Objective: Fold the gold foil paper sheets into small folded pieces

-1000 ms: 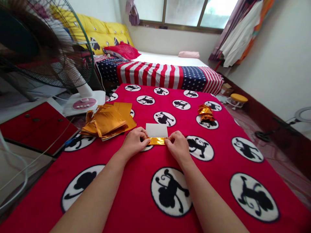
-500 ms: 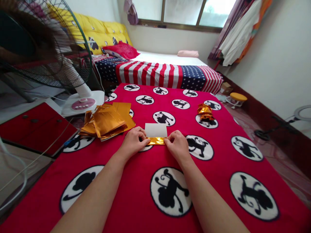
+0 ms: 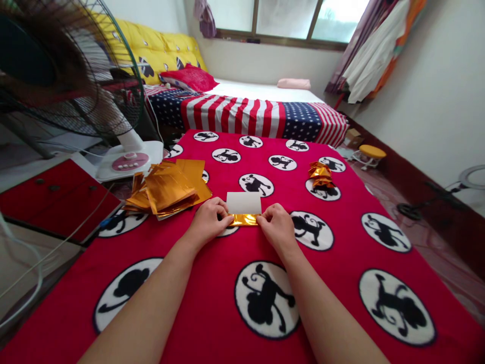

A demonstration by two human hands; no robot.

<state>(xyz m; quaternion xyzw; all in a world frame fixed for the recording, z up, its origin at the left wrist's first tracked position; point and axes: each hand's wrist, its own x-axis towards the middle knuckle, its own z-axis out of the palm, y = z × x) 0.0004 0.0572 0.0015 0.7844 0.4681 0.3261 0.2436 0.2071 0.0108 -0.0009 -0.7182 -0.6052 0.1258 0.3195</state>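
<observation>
A sheet of gold foil paper (image 3: 244, 203) lies on the red cloth, its white back facing up and its near edge folded over into a shiny gold strip. At the strip's left end, my left hand (image 3: 210, 218) pinches the fold between thumb and fingers. My right hand (image 3: 278, 226) pinches the right end the same way. To the left is a loose pile of gold foil sheets (image 3: 170, 188). A small stack of folded gold foil pieces (image 3: 320, 175) sits farther off to the right.
The red cloth (image 3: 212, 303) with monkey prints covers the surface under my hands. A standing fan (image 3: 131, 156) is at the left, beside a red-fronted cabinet (image 3: 60, 197). Beyond the cloth is a bed (image 3: 242, 114); a yellow stool (image 3: 372, 150) stands on the floor at right.
Both hands keep their hold on the folded strip, and the sheet looks the same. The view has shifted very slightly.
</observation>
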